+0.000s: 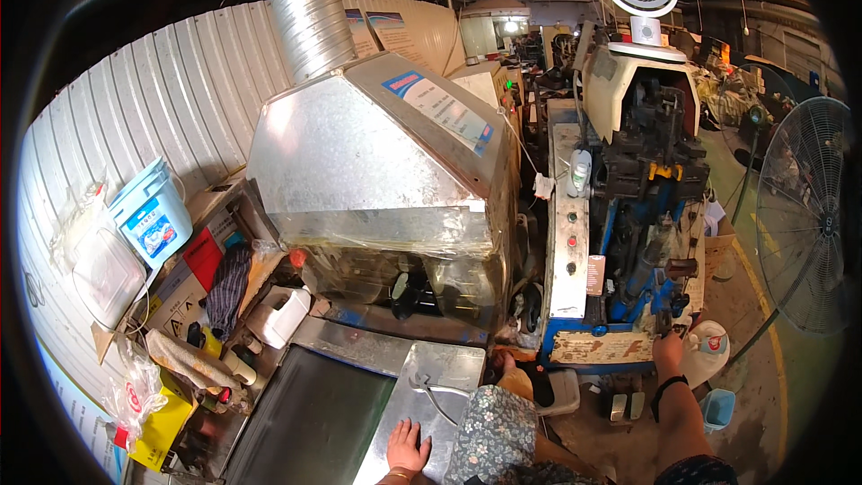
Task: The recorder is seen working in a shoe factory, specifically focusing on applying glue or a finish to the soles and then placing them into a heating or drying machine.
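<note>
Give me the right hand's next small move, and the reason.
Probably firm up the right hand on the dark part at the front of the blue-framed machine: it is right by that part, but its grip is hard to make out, while the left hand rests flat on the metal plate.

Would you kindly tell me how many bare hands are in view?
2: the left hand lies on the metal panel beside the conveyor belt; the right hand is at the blue-framed machine's front.

Flat silver metal panel (420, 408), worn blue-based machine (639, 256), upright, farther right
</note>
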Motion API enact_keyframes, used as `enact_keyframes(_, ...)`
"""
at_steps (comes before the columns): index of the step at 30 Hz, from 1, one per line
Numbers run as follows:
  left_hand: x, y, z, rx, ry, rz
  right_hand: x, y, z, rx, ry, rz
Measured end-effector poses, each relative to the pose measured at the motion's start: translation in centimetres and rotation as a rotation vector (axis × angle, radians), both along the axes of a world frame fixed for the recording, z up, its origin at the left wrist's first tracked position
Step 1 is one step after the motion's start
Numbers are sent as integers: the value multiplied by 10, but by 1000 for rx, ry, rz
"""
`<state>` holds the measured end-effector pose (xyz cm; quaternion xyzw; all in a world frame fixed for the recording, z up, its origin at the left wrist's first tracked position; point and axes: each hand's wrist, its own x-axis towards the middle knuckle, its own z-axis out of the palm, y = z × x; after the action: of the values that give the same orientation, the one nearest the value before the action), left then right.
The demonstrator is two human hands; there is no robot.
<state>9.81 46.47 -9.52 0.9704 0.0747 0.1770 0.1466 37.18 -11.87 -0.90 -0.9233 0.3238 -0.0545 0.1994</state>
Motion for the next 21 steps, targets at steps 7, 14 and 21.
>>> enact_keyframes(7,-1,-7,3,-46,-33,-8,24,-49,-38,432,54,19)
enact_keyframes(14,-8,-9,-6,-41,-10,0,18,-46,-32,723,-15,-178)
enact_keyframes(21,-1,-1,8,2,12,-4,5,-24,-11,339,-47,-49)
